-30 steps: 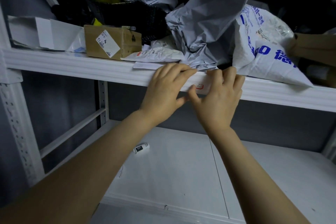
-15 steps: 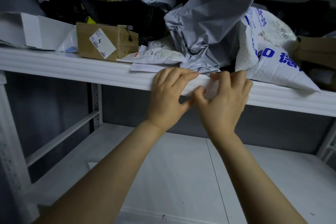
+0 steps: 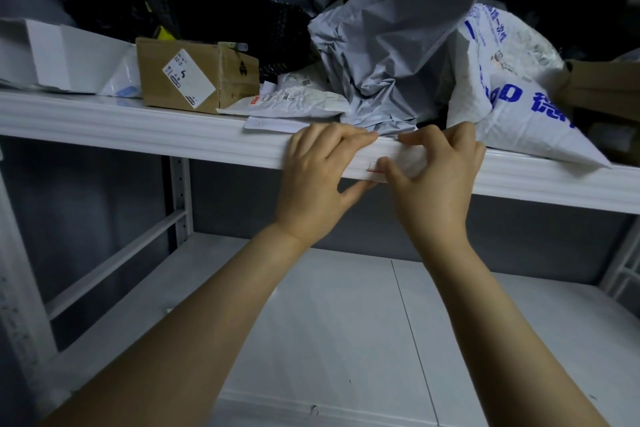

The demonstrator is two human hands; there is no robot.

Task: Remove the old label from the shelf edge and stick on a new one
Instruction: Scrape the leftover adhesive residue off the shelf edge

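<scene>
two hands on the shelf edge (image 3: 173, 135), centre frame
left hand (image 3: 322, 177) clasps the edge; right hand (image 3: 440, 180) pinches the label (image 3: 410, 160) against it. upper left, a cardboard box (image 3: 197, 76), contents hidden.

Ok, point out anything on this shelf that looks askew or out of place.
The white printed bag sags to the shelf edge right of the right hand, which pinches the label; a flat white sheet juts toward that edge beside the left hand.
</scene>
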